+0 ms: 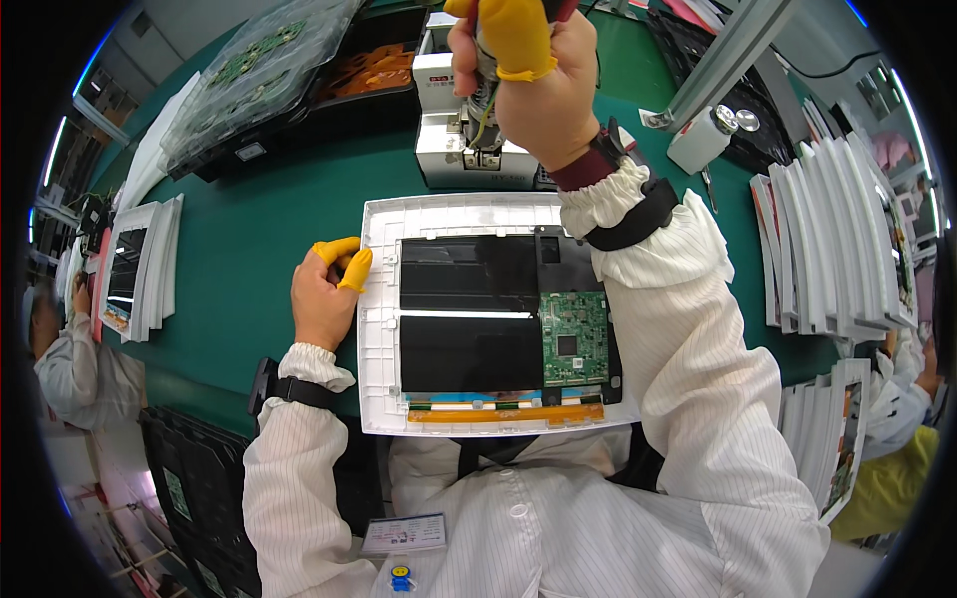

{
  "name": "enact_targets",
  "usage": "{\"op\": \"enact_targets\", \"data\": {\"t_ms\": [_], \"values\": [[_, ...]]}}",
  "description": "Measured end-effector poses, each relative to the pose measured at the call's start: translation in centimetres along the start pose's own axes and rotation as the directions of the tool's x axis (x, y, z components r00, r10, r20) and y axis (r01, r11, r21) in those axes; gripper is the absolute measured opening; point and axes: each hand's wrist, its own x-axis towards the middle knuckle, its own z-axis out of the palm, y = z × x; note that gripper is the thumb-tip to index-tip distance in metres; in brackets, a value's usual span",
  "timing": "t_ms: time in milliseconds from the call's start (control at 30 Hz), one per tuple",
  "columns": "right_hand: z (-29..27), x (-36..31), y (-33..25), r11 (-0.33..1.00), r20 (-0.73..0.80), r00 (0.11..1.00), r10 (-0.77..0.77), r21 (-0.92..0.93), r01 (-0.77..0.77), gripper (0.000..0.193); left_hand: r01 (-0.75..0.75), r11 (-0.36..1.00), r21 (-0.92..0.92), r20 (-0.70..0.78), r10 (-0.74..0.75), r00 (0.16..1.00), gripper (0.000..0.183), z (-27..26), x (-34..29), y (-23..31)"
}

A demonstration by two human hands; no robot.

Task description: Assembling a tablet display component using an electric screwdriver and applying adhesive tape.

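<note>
A white plastic display housing [380, 329] lies in front of me with its inside facing up. In it are a dark panel [469, 354], a green circuit board [575, 339] and an orange flat strip [498, 415] along the near edge. My left hand [327, 297], with yellow finger cots, grips the housing's left rim between thumb and fingers. Raised at the far side, my right hand [543, 95] closes around an electric screwdriver [560, 10], mostly hidden by the fingers and the picture's edge. It is over a white screw feeder [439, 149]; the tool's tip is unclear.
Black trays [369, 75] with orange parts and a clear tray of green boards [264, 50] stand far left. White housings are stacked at right [832, 229] and left [155, 264]. A white bottle [701, 142] and a metal post [733, 65] stand far right.
</note>
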Motion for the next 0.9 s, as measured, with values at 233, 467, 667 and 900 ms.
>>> {"op": "enact_targets", "data": {"t_ms": [233, 467, 667, 900], "values": [[0.0, 0.9, -0.5, 0.999, -0.024, 1.000, 0.005, -0.035, -0.006, 0.025, -0.007, 1.000, -0.007, -0.011, 0.007, 1.000, 0.026, 0.1, 0.0, -0.1], [-0.2, -1.9, -3.5, 0.984, -0.062, 0.984, 0.165, 0.075, -0.160, 0.032, -0.021, 1.000, -0.014, -0.032, 0.021, 0.999, 0.027, 0.2, 0.2, 0.2], [0.7, -5.7, -10.6, 0.930, -0.077, 0.969, 0.233, -0.275, -0.245, 0.056, -0.034, 0.999, -0.012, -0.048, 0.033, 0.998, 0.028, 0.3, 0.2, -0.4], [1.5, -14.5, -18.1, 0.968, -0.191, 0.949, 0.249, 0.083, -0.238, 0.076, -0.001, 1.000, -0.005, -0.026, 0.001, 1.000, 0.025, 0.1, 0.4, -0.2]]}}
